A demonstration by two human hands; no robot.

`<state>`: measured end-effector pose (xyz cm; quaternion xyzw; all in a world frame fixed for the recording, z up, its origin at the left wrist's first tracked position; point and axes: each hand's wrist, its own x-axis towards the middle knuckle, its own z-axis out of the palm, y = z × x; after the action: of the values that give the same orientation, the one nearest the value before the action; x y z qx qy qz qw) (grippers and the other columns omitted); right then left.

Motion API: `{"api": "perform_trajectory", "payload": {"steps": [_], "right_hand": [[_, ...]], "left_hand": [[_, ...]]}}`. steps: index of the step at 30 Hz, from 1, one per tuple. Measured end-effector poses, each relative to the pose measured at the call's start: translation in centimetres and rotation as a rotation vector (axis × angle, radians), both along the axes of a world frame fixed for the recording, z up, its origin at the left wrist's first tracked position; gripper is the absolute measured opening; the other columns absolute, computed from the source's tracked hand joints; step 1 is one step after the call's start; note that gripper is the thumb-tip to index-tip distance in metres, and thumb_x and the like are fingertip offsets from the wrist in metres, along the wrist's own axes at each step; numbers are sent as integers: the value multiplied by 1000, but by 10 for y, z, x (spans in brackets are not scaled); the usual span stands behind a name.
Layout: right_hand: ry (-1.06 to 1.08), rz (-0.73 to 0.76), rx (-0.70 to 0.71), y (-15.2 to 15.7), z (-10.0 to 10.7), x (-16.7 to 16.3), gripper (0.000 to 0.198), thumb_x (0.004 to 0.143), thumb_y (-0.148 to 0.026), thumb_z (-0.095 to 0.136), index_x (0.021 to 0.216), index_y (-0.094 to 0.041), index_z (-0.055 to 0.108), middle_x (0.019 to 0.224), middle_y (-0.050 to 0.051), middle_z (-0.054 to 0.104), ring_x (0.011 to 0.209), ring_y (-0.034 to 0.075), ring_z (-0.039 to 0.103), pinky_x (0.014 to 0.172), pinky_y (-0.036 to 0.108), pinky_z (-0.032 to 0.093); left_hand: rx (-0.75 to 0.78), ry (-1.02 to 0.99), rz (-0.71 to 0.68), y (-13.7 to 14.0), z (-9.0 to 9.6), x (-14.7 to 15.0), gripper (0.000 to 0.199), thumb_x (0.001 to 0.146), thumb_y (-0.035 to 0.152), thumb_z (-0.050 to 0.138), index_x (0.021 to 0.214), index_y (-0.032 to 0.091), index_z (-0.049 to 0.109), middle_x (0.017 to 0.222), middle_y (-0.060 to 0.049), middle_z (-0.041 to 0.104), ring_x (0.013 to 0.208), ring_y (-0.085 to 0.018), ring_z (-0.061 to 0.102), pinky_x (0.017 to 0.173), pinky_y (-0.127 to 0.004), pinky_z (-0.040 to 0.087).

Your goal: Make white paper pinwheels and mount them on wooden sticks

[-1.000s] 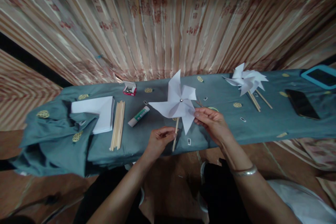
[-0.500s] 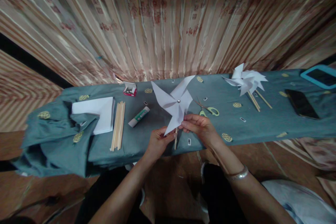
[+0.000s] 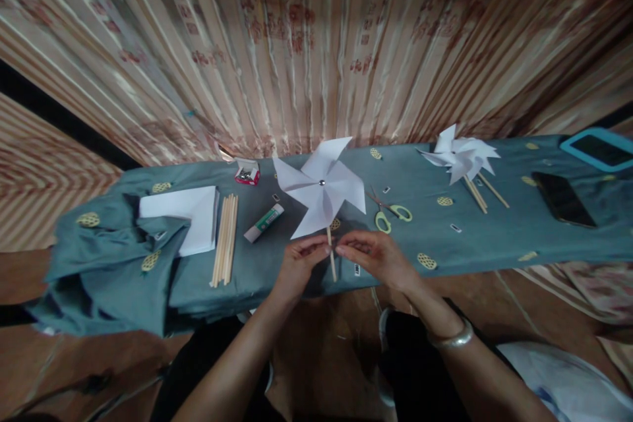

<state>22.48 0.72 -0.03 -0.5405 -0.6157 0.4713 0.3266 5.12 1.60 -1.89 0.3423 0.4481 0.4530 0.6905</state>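
Observation:
A white paper pinwheel [image 3: 316, 201] with a silver pin at its centre stands upright on a thin wooden stick in front of me. My left hand [image 3: 301, 265] pinches that stick below the blades. From the other side, my right hand [image 3: 376, 257] has thumb and fingers closed at the same stretch of stick. Behind my right hand lie scissors with green-yellow handles [image 3: 393, 212], blades apart. A glue stick [image 3: 264, 223] rests to the left of the pinwheel. Beyond it is a small red-and-white box [image 3: 246, 171] with metal pins inside.
Several wooden sticks [image 3: 225, 241] lie beside a stack of white paper [image 3: 200, 221] on the left. On the right are finished-looking pinwheels [image 3: 457, 157], a black phone [image 3: 564, 199] and a blue-framed object [image 3: 568, 142]. A green cloth [image 3: 415, 178] covers the narrow table; a curtain [image 3: 316, 46] hangs behind.
The pinwheel's blades have turned, and its head has shifted slightly left and up. My right hand has moved down from a blade to the stick.

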Motion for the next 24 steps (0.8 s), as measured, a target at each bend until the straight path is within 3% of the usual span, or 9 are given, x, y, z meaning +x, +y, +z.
{"api": "perform_trajectory", "payload": {"steps": [4,12,16,19,24], "right_hand": [[-62,75,-63,-6,-3,-9,24,78,-42,68,81,-18,70,72,1,69,64,13,60,60,25,44],[-38,67,-22,-3,-9,-14,22,80,-37,63,71,-17,65,58,-4,54,53,9,43,50,21,32],[-53,-17,0,6,-11,0,26,78,-43,63,71,-18,66,57,-3,56,51,10,45,49,23,32],[-76,-96,56,17,-14,20,33,77,-50,62,66,-19,64,59,0,61,53,12,50,52,24,38],[-399,-270,112,42,-11,60,41,81,-55,53,69,-18,67,62,3,66,54,13,55,51,23,39]], "left_hand": [[-24,-38,62,3,3,3,27,52,30,86,76,19,78,80,-5,76,73,-15,66,80,-29,49],[-16,-51,87,5,4,8,33,53,30,86,83,17,77,85,-6,76,80,-18,67,85,-32,50],[88,12,71,5,0,9,41,58,30,84,96,18,75,98,-8,76,94,-22,68,88,-35,51],[104,48,60,4,-4,10,41,60,30,83,98,17,75,95,-8,76,90,-21,69,87,-34,52],[111,38,48,2,-6,13,38,61,28,81,97,17,75,91,-7,76,81,-17,68,84,-32,52]]}}
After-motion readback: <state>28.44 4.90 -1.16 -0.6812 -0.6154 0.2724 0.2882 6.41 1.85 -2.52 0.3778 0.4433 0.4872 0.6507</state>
